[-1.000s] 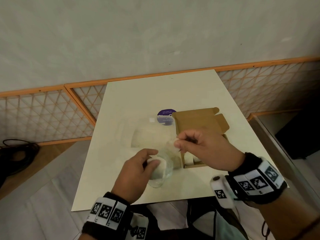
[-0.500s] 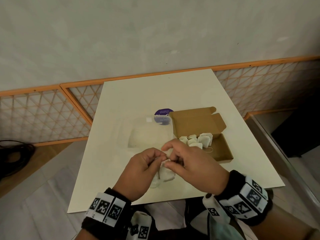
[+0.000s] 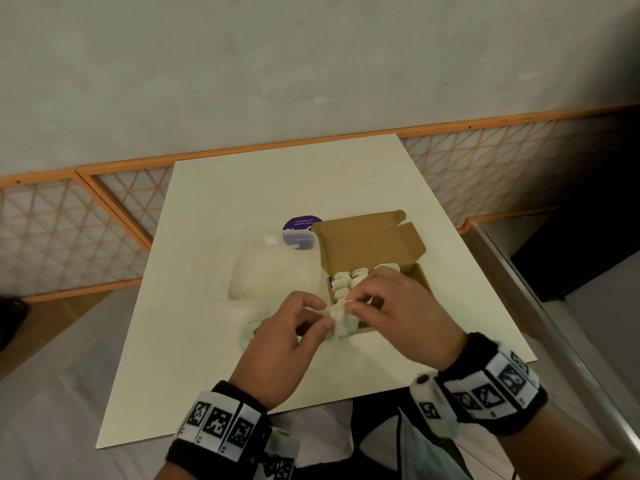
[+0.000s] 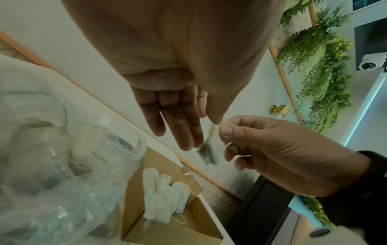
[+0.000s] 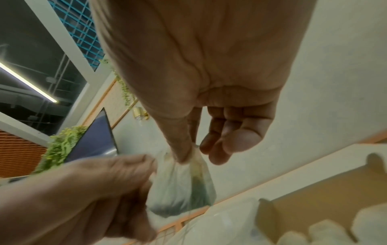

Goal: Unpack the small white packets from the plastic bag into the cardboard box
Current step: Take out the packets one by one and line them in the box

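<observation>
A small white packet (image 3: 344, 323) hangs between my two hands, just over the near left corner of the open cardboard box (image 3: 367, 247). My left hand (image 3: 327, 320) pinches its left side with thumb and forefinger. My right hand (image 3: 349, 306) pinches its gathered top; the right wrist view shows that right hand (image 5: 186, 159) pinch and the packet (image 5: 184, 187) below it. Several packets (image 3: 349, 280) stand in rows at the box's far end. The clear plastic bag (image 3: 263, 271) lies left of the box, with more packets (image 4: 83, 145) inside.
The box and bag sit on a cream table (image 3: 277, 188). A purple round label (image 3: 301, 230) shows at the bag's far end. An orange-framed lattice screen (image 3: 69, 230) runs behind the table. A dark cabinet (image 3: 588, 244) stands to the right.
My hands have left the plastic bag and moved right with one packet. Both now pinch it above the near end of the box.
</observation>
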Tool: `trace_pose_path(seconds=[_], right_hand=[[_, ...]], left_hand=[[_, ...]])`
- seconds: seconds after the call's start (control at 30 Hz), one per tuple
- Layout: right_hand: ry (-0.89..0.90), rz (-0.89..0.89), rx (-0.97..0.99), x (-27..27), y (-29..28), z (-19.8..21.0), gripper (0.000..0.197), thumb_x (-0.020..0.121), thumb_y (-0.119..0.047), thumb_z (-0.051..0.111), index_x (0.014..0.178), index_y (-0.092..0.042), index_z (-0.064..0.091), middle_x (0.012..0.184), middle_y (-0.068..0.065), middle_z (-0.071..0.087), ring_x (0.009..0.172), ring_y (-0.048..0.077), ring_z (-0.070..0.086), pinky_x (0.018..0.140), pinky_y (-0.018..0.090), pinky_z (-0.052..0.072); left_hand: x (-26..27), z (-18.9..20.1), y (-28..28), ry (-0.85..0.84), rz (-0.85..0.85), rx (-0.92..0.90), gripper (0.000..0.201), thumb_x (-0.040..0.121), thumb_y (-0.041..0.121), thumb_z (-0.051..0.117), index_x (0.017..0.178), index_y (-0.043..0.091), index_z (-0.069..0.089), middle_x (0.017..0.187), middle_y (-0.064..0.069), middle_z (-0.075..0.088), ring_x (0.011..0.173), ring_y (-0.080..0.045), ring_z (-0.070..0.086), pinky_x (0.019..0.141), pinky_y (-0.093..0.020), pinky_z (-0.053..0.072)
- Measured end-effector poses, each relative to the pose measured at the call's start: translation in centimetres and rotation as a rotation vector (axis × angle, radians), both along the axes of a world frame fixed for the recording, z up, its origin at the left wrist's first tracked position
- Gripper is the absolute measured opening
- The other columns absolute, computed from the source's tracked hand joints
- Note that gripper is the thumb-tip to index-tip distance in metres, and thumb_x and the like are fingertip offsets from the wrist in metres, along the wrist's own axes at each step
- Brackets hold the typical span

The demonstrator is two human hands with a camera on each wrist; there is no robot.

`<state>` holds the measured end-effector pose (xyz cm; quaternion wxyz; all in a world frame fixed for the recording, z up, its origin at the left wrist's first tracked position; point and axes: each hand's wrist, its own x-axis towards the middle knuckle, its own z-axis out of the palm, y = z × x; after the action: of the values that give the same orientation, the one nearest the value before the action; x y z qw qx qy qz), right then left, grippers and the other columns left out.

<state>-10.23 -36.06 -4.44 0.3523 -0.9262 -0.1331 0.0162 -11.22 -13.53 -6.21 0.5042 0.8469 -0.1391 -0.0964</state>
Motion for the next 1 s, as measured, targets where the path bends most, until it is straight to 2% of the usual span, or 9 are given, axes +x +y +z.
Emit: trace_pose_path(seconds=[0.1, 0.2, 0.3, 0.37, 0.43, 0.63, 0.73, 0.9, 1.0], right_hand=[[0.011, -0.042, -0.009, 0.9, -2.7, 1.1, 0.012, 0.096, -0.041, 0.065, 0.09, -0.033, 0.072, 0.089, -0.016, 0.065, 0.082, 0.004, 0.062, 0.076, 0.017, 0.047], [0.061, -0.072, -0.08, 2.4, -5.7, 1.0, 0.011, 0.098, -0.038, 0.065, 0.092, -0.031, 0.071, 0.081, -0.017, 0.068, 0.078, 0.002, 0.062, 0.068, 0.015, 0.046], [0.125, -0.087, -0.251, 4.5, -8.3, -1.3, 0.01, 0.1, -0.04, 0.062, 0.092, -0.034, 0.065, 0.078, -0.017, 0.063, 0.074, 0.001, 0.058, 0.066, 0.016, 0.039], [0.172, -0.08, -0.332, 5.7, -9.2, -3.1, 0.01, 0.1, -0.039, 0.061, 0.092, -0.033, 0.062, 0.081, -0.015, 0.064, 0.077, 0.006, 0.059, 0.07, 0.023, 0.043], [0.217, -0.073, -0.364, 6.6, -9.3, -4.6, 0.009, 0.101, -0.035, 0.061, 0.093, -0.031, 0.061, 0.084, -0.014, 0.064, 0.08, 0.009, 0.059, 0.073, 0.025, 0.043], [0.314, -0.074, -0.406, 8.7, -8.0, -8.5, 0.008, 0.1, -0.031, 0.063, 0.093, -0.027, 0.061, 0.083, -0.014, 0.059, 0.084, 0.012, 0.06, 0.075, 0.025, 0.042], [0.314, -0.137, -0.412, 9.4, -7.4, -9.5, 0.008, 0.1, -0.032, 0.06, 0.096, -0.025, 0.06, 0.087, -0.01, 0.062, 0.085, 0.014, 0.06, 0.079, 0.031, 0.052], [0.273, -0.272, -0.466, 9.9, -6.8, -10.0, 0.013, 0.099, -0.038, 0.054, 0.094, -0.025, 0.053, 0.086, -0.004, 0.063, 0.083, 0.02, 0.062, 0.078, 0.038, 0.056], [0.223, -0.298, -0.506, 9.5, -5.7, -8.9, 0.018, 0.1, -0.038, 0.052, 0.108, -0.021, 0.052, 0.088, -0.005, 0.061, 0.081, 0.021, 0.06, 0.072, 0.036, 0.053]], left_hand=[[0.4, -1.0, 1.2, -0.039, 0.062, 0.109, 0.005, 0.098, 0.035, 0.066, 0.102, 0.033, 0.062, 0.093, 0.021, 0.073, 0.094, 0.001, 0.067, 0.077, -0.012, 0.048], [0.7, -2.6, 3.1, -0.035, 0.064, 0.235, 0.008, 0.096, 0.04, 0.066, 0.094, 0.033, 0.063, 0.091, 0.019, 0.072, 0.09, 0.0, 0.066, 0.091, -0.02, 0.046], [0.5, -4.3, 4.2, -0.068, 0.022, 0.413, 0.018, 0.092, 0.05, 0.067, 0.093, 0.034, 0.061, 0.091, 0.02, 0.069, 0.09, 0.004, 0.064, 0.124, -0.033, 0.015], [0.2, -5.0, 4.4, -0.065, 0.003, 0.518, 0.022, 0.09, 0.058, 0.065, 0.094, 0.037, 0.06, 0.094, 0.024, 0.067, 0.095, 0.008, 0.061, 0.127, -0.035, -0.002], [0.0, -5.3, 4.5, -0.061, -0.021, 0.618, 0.027, 0.088, 0.064, 0.059, 0.098, 0.039, 0.058, 0.1, 0.027, 0.065, 0.1, 0.009, 0.059, 0.128, -0.038, -0.009], [-0.1, -5.4, 4.4, -0.055, -0.095, 0.805, 0.024, 0.096, 0.054, 0.055, 0.115, 0.04, 0.061, 0.114, 0.025, 0.064, 0.115, 0.003, 0.058, 0.126, -0.04, -0.011], [0.0, -5.7, 4.6, -0.068, -0.106, 0.839, 0.022, 0.097, 0.05, 0.055, 0.115, 0.041, 0.062, 0.116, 0.023, 0.065, 0.117, 0.001, 0.058, 0.126, -0.039, -0.007], [0.0, -6.3, 5.0, -0.102, -0.089, 0.806, 0.017, 0.1, 0.047, 0.052, 0.111, 0.042, 0.065, 0.109, 0.02, 0.068, 0.109, -0.001, 0.062, 0.125, -0.037, -0.004], [0.0, -6.7, 5.2, -0.122, -0.086, 0.791, 0.018, 0.102, 0.046, 0.05, 0.11, 0.042, 0.065, 0.104, 0.019, 0.069, 0.107, -0.001, 0.063, 0.126, -0.039, 0.0]])
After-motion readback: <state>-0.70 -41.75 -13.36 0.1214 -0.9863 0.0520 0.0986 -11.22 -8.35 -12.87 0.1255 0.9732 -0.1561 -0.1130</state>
